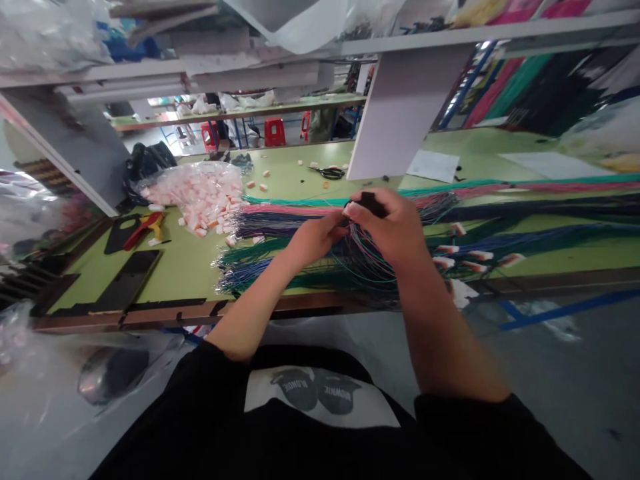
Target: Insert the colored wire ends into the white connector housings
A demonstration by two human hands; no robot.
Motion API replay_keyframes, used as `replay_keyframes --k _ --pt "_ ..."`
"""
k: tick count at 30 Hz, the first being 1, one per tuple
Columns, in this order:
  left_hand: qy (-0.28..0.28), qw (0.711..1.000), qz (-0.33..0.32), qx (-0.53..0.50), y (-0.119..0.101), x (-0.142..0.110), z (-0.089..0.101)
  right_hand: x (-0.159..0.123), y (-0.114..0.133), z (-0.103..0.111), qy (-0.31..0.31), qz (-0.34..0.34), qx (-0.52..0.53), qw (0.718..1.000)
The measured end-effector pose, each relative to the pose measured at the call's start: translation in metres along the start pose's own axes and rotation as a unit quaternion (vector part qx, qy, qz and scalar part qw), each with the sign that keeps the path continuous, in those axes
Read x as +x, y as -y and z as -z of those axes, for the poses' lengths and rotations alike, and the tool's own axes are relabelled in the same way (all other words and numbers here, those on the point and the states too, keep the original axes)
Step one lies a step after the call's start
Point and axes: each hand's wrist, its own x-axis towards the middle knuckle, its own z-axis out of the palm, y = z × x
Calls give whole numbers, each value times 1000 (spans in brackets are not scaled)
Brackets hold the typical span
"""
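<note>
My right hand [393, 223] is closed around a small black piece [373, 203], its exact kind partly hidden by the fingers. A small white bit [347, 209] shows at the thumb tip. Thin coloured wires [370, 250] hang in loops below both hands. Close beside it, my left hand [317, 237] has its fingers pinched together near the black piece, apparently on a wire; the fingertips are partly hidden. Beneath the hands lie bundles of pink and dark wires [280, 220] and blue wires [250, 272] with bare metal ends toward the left.
A clear bag of white-and-orange connectors [200, 193] lies at left on the green table [175, 280]. Nearby are a red-and-yellow tool [144, 230] and a dark phone-like slab [127, 280]. Scissors [330, 173] lie behind, beside an upright white panel [405, 100]. Wired connectors [480, 255] rest at right.
</note>
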Motion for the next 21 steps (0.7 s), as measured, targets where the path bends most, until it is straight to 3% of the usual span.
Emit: replay_keyframes --k 5,10,15,17,19,21 --pt "-1 978 71 198 -14 -1 -15 -22 13 -3 -90 -11 -85 992" --pt "29 952 81 294 -37 1 -32 -34 5 -7 -142 -10 -133 981" --pt "88 922 69 372 -41 -6 -33 -31 -19 20 -213 -6 -161 964" --pt "70 921 63 379 -35 -12 -32 -23 -36 43 -256 -47 -194 946" --pt "51 921 41 383 -26 -19 -35 -15 -57 66 -280 -143 -256 914" --pt "56 921 -1 386 -17 -25 -45 -11 -81 84 -223 -256 -325 882"
